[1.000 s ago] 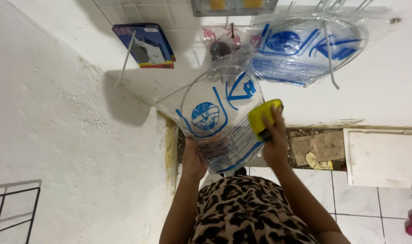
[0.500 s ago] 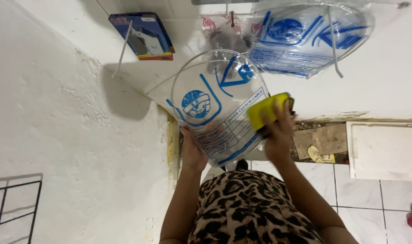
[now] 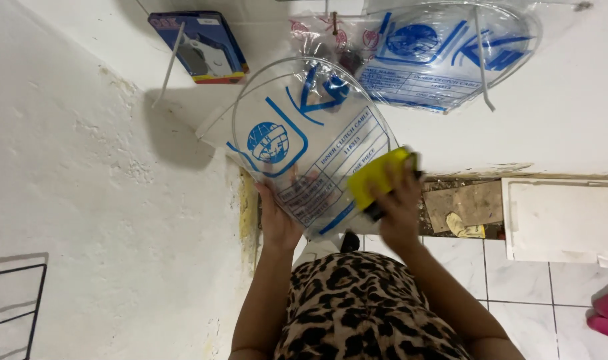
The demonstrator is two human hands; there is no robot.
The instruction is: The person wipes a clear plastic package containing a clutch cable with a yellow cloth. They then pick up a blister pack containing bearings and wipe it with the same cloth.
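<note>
Head view, looking down along a white wall (image 3: 84, 167) to a white tiled floor (image 3: 517, 280). White panel (image 3: 564, 220) leans at the base of the wall on the right, with a brown board (image 3: 467, 203) just left of it. Black wire rack (image 3: 11, 307) shows at the lower left edge. Clear plastic bag with blue print (image 3: 304, 143) is held up in front of the wall, between both hands. A second, similar bag (image 3: 444, 57) hangs on the wall above right, well apart from the held one. Blue carded package (image 3: 197, 47) hangs upper left. Left hand (image 3: 277, 217) grips the held bag's lower edge from behind, fingers closed on it. Right hand (image 3: 397, 207) is clamped on a yellow sponge (image 3: 377, 177), pressing it against the bag's lower right face. Pink item (image 3: 607, 313) at the far right edge, too cropped to identify.
</note>
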